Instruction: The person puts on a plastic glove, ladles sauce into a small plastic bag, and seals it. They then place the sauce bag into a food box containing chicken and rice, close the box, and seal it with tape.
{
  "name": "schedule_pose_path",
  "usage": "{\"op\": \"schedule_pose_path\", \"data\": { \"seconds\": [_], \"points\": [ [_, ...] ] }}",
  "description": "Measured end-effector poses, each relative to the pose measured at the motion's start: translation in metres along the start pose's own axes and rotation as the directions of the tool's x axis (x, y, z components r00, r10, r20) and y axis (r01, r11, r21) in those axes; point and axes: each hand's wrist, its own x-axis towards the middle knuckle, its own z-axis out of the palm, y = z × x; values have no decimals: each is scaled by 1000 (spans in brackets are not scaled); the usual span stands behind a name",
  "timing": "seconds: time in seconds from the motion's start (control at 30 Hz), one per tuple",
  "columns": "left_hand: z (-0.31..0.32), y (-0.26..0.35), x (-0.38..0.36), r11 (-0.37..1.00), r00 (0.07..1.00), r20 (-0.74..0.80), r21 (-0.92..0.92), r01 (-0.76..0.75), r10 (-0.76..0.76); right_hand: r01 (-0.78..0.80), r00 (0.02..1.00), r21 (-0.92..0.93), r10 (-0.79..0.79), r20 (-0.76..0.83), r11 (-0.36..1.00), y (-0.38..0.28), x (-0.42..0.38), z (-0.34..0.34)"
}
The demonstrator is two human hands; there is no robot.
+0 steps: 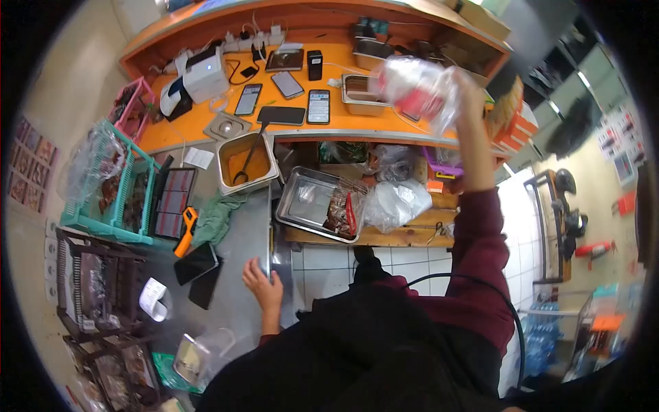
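My right hand [470, 99] is raised over the right part of the orange counter [199, 127], closed on a clear plastic bag [420, 89] with something red and white in it. Motion blurs the bag, so its contents cannot be made out. On the steel worktop [237, 275], by its edge, rests my left hand [263, 285], fingers apart and holding nothing. Nearest to it are a dark phone-like device [197, 263] and a green cloth [218, 218]. Below the raised bag, a white plastic bag [397, 204] lies beside a metal tray [302, 199] with packaged items.
A steel pan [247, 165] of orange-brown sauce holds a black ladle [252, 152]. Several phones [318, 106] and a white printer [204, 74] stand on the counter. An orange infrared thermometer [186, 232] lies near a teal basket [110, 220]. A black cable [480, 280] crosses my right sleeve.
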Motion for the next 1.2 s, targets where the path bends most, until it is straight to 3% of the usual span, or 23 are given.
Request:
{"op": "schedule_pose_path", "data": {
  "seconds": [0.03,0.07,0.1,0.17,0.2,0.27,0.33,0.43,0.57,0.67,0.77,0.83,0.87,0.9,0.93,0.97,1.0,1.03,1.1,1.17,1.2],
  "points": [
    [-18,-2,-16,999,999,-36,41,28,-27,-359,915,149,379,-140,921,-25,7,8],
    [-35,-6,-30,995,996,-76,83,58,-52,-357,905,196,390,-169,913,-37,26,14],
    [-90,-9,-83,922,984,109,377,93,-144,-609,743,175,634,-215,773,98,-25,-3],
    [-86,-7,-91,831,985,96,553,65,-141,-483,845,316,530,-79,817,229,50,-1],
    [-80,-8,-85,801,986,73,594,75,-147,-493,840,243,530,-117,835,241,73,16],
    [-74,-5,-83,742,975,71,661,112,-210,-544,809,270,582,-84,794,263,120,47],
    [-73,-3,-77,715,964,78,686,133,-254,-591,790,204,611,-50,781,312,142,70],
    [-73,-5,-77,721,962,60,675,157,-265,-629,773,-46,631,72,776,405,146,93],
    [-70,-17,-86,701,959,45,693,171,-279,-491,763,-403,605,228,772,491,140,109],
    [-71,-11,-82,686,955,52,707,171,-291,-262,812,-551,490,318,792,504,129,113],
    [-73,-16,-83,690,962,48,706,159,-270,-17,895,-468,222,387,884,443,90,104],
    [-71,-18,-82,690,965,38,707,157,-259,-12,862,-271,147,485,963,351,17,72],
    [-69,-17,-82,689,967,27,706,161,-254,-91,782,-167,174,598,982,302,-42,44],
    [-64,-19,-86,698,961,14,690,191,-276,-292,545,-47,206,812,955,252,-115,14],
    [-65,-11,-80,696,957,-1,687,211,-289,-556,92,-32,100,991,830,209,-184,2],
    [-68,-7,-75,696,955,-2,684,217,-295,-698,-266,-183,-14,964,693,172,-254,1],
    [-68,-8,-72,707,953,-22,665,239,-302,-682,-383,-411,182,905,606,137,-312,24],
    [-67,-10,-72,718,952,-40,647,257,-305,-814,-402,-458,221,888,358,153,-394,21],
    [-72,-16,-77,706,940,-65,643,297,-336,-792,-437,-577,475,763,199,227,-519,19],
    [-73,-26,-82,651,924,-139,673,353,-357,-568,-261,-684,688,677,457,319,-583,33],
    [-75,-30,-86,615,914,-174,691,378,-366,-791,-412,-597,604,682,134,356,-595,10]
  ]
}}
